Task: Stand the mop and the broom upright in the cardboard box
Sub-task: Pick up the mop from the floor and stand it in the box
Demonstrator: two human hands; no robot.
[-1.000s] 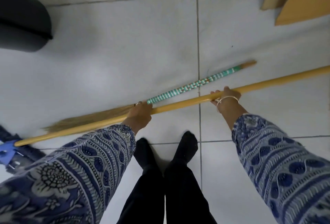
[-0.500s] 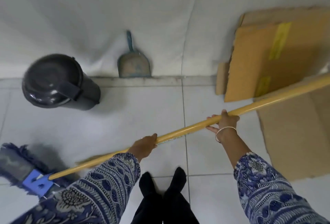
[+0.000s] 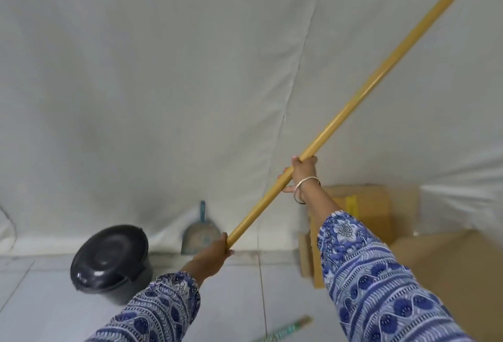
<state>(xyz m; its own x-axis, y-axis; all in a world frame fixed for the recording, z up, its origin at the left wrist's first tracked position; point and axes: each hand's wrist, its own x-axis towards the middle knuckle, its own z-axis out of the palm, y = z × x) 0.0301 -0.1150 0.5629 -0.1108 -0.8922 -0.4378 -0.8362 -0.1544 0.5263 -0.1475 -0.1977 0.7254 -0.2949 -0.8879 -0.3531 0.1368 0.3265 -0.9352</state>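
Both hands are wrapped around the mop handle [image 3: 362,99]: the left hand [image 3: 215,250] low, the right hand [image 3: 302,175] higher, the pole slanting up to the right. The cardboard box [image 3: 446,254] stands open below the right arm. The broom [image 3: 285,330] lies on the floor left of the box; dustpan [image 3: 200,235] and black bin [image 3: 111,257] farther left.

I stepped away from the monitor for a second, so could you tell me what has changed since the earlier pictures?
The mop handle swung from lying near the floor to steeply tilted, its far end raised up right. Left hand and right hand kept their grip. The broom stays on the floor.
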